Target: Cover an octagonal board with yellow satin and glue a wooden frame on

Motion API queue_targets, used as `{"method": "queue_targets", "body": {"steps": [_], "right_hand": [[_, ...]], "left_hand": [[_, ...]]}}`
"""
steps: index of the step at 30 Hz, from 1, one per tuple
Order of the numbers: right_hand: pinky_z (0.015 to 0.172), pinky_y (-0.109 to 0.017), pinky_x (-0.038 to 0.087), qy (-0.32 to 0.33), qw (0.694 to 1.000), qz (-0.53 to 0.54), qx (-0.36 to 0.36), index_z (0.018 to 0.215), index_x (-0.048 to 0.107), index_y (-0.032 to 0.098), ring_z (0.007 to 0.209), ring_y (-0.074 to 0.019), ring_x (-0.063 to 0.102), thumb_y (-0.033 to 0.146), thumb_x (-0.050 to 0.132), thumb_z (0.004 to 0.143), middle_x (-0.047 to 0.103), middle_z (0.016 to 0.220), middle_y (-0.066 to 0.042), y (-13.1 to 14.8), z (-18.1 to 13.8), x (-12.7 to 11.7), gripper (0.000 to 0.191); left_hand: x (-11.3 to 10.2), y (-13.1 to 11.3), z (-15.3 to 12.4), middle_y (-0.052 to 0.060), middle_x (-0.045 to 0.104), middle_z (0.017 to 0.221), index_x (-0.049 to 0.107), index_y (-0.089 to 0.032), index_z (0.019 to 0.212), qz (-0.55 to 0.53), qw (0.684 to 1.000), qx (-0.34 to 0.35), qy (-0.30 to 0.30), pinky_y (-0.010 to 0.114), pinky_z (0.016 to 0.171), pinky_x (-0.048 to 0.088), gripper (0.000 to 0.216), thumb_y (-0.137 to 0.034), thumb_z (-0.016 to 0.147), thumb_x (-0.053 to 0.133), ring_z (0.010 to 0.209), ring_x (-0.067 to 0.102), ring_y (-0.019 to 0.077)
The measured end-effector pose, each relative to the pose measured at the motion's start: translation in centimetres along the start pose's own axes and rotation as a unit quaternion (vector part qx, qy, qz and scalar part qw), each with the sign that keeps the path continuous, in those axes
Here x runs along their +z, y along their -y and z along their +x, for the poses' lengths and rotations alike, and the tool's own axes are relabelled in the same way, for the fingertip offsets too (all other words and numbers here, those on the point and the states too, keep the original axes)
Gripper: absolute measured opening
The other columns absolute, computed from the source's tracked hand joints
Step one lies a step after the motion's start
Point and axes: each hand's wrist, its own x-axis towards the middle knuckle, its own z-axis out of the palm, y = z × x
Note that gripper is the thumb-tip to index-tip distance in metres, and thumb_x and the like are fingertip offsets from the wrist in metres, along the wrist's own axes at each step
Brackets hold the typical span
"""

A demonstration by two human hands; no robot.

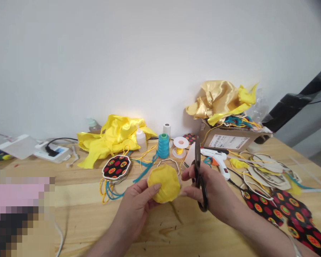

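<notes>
And here's the yellow fabric piece [166,180], held above the counter [91,221], pinched in the left hand [140,198]: roughly round, face slightly puckered, edge a touch wavy. The right hand [210,191] grips dark scissors [197,160], blades upward, beside it. It looks part-done; the stacked patterned pieces [117,167] seem further along, the loose patterned cloth [294,208] still unmounted.
</notes>
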Motion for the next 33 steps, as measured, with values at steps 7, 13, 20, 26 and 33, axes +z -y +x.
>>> {"method": "queue_targets", "body": {"steps": [7, 13, 20, 26, 33], "right_hand": [[0.056, -0.027, 0.041, 0.022, 0.988, -0.129, -0.082, 0.080, 0.051, 0.019, 0.067, -0.0171, 0.050, 0.049, 0.070, 0.066, 0.057, 0.076, -0.002, -0.9, -0.5, -1.1, 0.039], [0.060, -0.027, 0.040, 0.052, 0.969, -0.227, -0.083, 0.087, 0.053, 0.020, 0.068, -0.0172, 0.050, 0.048, 0.072, 0.066, 0.058, 0.079, 0.000, -0.8, -0.7, -2.1, 0.040], [0.067, -0.032, 0.043, 0.026, 0.933, -0.344, -0.105, 0.091, 0.057, 0.020, 0.079, -0.0233, 0.059, 0.064, 0.067, 0.064, 0.062, 0.087, -0.005, -0.9, -0.8, -1.8, 0.052], [0.067, -0.033, 0.044, 0.005, 0.916, -0.383, -0.119, 0.094, 0.060, 0.019, 0.079, -0.0246, 0.061, 0.069, 0.063, 0.064, 0.064, 0.087, -0.006, -1.0, -0.7, -1.8, 0.058], [0.067, -0.033, 0.045, -0.011, 0.910, -0.394, -0.133, 0.097, 0.060, 0.018, 0.080, -0.0253, 0.062, 0.071, 0.060, 0.065, 0.065, 0.089, -0.008, -1.1, -0.7, -1.8, 0.062]], "left_hand": [[-0.5, 0.1, 0.3, 0.010, 0.075, 0.089, 0.073, -0.014, 0.097, 0.000, 1.000, 0.008, 0.018, 0.026, 0.068, 0.055, 0.026, -0.020, 0.071, 0.074, 0.076, 0.070, 0.0198], [-1.0, 0.5, 0.6, 0.009, 0.075, 0.093, 0.072, -0.016, 0.100, 0.021, 0.999, 0.016, 0.025, 0.027, 0.072, 0.054, 0.026, -0.020, 0.074, 0.072, 0.080, 0.069, 0.0203], [-1.2, 0.6, 0.5, 0.009, 0.074, 0.097, 0.072, -0.018, 0.103, 0.045, 0.998, 0.042, 0.032, 0.030, 0.078, 0.054, 0.026, -0.019, 0.077, 0.069, 0.087, 0.068, 0.0218], [-1.1, 0.5, 0.5, 0.010, 0.074, 0.099, 0.071, -0.017, 0.104, 0.063, 0.997, 0.045, 0.022, 0.033, 0.081, 0.053, 0.029, -0.022, 0.076, 0.070, 0.089, 0.068, 0.0230], [-1.3, 0.8, 0.6, 0.009, 0.074, 0.096, 0.071, -0.017, 0.105, 0.062, 0.997, 0.041, 0.020, 0.033, 0.080, 0.054, 0.030, -0.022, 0.075, 0.071, 0.086, 0.069, 0.0230]]}}
